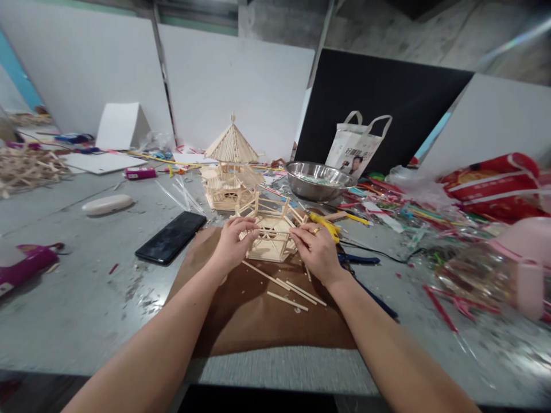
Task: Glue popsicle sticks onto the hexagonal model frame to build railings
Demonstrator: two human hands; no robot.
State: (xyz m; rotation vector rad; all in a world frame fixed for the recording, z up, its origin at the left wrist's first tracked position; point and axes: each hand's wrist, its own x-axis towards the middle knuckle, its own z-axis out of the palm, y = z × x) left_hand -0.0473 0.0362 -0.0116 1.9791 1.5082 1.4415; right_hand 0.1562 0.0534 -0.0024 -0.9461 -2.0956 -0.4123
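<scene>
My left hand [235, 241] and my right hand [316, 249] are closed at the two ends of a thin wooden stick [274, 232]. The stick lies level across the front of a small many-sided pavilion frame [267, 250] made of wooden sticks, with upright posts and cross-braced railings. From this view I cannot tell whether the stick rests on the frame. A ring is on a finger of my right hand. Several loose wooden sticks [287, 301] lie in front of the frame on a brown mat [241, 327]. Behind stands a taller stick pagoda [232, 146] with a pointed roof.
A black phone [171, 236] and a white oval case [107, 205] lie left, near a purple glue gun [32, 267]. Blue-handled pliers [361, 260] and a yellow-handled tool [326, 226] are right. Behind are a steel bowl [318, 192], a paper bag [350, 149] and coloured scraps.
</scene>
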